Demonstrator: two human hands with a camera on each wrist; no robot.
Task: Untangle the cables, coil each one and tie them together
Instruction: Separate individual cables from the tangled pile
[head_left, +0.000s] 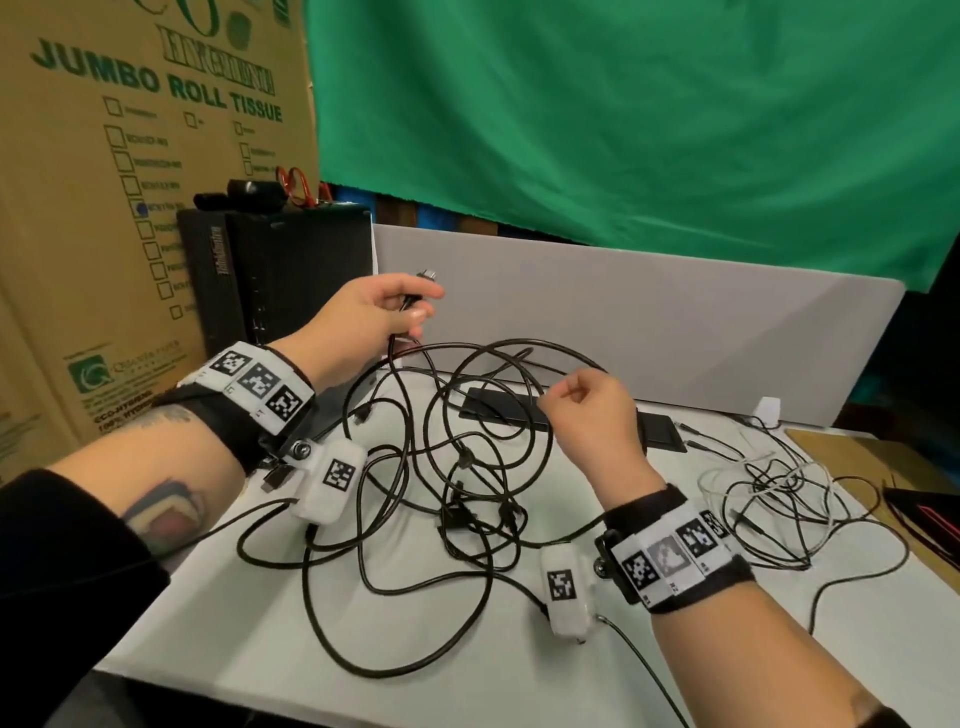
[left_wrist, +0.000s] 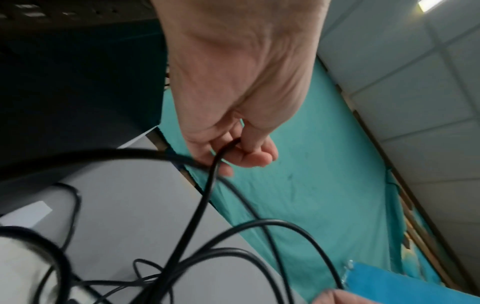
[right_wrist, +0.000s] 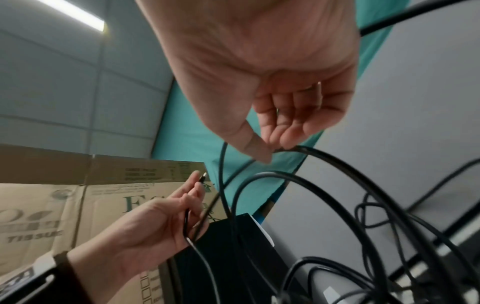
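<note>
Nearest us, tangled black cables (head_left: 457, 467) lie on the white table (head_left: 234, 623). Our right hand (head_left: 597, 410) pinches one raised loop; beyond, our left hand (head_left: 379, 312) grips a cable's plug end (head_left: 423, 283).

Black cables (head_left: 467, 415) are lying under the hands on a white surface (head_left: 415, 613); a green cloth (head_left: 623, 130) is hanging beyond.

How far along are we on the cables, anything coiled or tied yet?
Early. Done: nothing coiled or tied. In hand: the left hand holds a black cable's plug end raised, and the right hand pinches a loop of the black tangle. Left: that tangle, plus the thin black and white cables beside it.
</note>
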